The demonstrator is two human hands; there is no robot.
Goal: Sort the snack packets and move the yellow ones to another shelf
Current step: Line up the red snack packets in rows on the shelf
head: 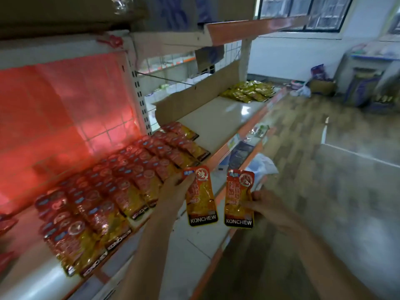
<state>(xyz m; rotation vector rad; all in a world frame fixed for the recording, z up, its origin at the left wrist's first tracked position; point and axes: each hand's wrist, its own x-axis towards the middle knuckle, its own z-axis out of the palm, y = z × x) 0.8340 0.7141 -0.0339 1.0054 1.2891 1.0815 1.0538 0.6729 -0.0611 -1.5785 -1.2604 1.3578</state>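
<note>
My left hand (176,189) grips a red-and-yellow snack packet (201,198) by its left edge, just off the shelf's front. My right hand (265,204) pinches a second packet of the same kind (238,200) by its right edge. Both packets hang upright, side by side, with a gap between them. Rows of several red-and-yellow packets (104,198) lie flat on the white shelf (218,124) to the left. A pile of yellow packets (249,90) lies at the far right end of the same shelf level.
A cardboard sheet (194,98) leans along the back of the shelf. A lower shelf (194,245) juts out below my hands, with a plastic bag (263,165) and small items on it. An upper shelf (238,31) hangs overhead. A wooden floor aisle (303,131) lies to the right.
</note>
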